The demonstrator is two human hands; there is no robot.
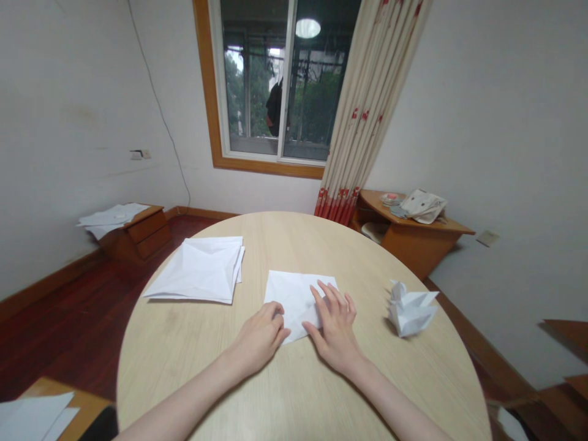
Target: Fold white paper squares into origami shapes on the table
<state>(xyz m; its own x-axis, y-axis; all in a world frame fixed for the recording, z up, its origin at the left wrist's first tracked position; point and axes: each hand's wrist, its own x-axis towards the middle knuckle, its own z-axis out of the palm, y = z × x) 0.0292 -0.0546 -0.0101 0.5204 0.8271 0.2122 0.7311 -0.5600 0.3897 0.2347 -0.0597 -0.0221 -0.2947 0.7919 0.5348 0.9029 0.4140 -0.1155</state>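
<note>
A white sheet of paper (294, 294) lies on the round wooden table (294, 392), partly folded at its near edge. My left hand (261, 335) rests on the sheet's near left corner with its fingers curled, pinching the folded edge. My right hand (334, 324) lies flat on the sheet's near right part, fingers stretched out and pressing the paper down.
A stack of creased white sheets (198, 269) sits at the table's left. A folded paper figure (410, 311) stands at the right. Beyond the table are a low wooden cabinet (133, 236) with papers, a corner desk (413, 236) with a bag, a curtain and a window.
</note>
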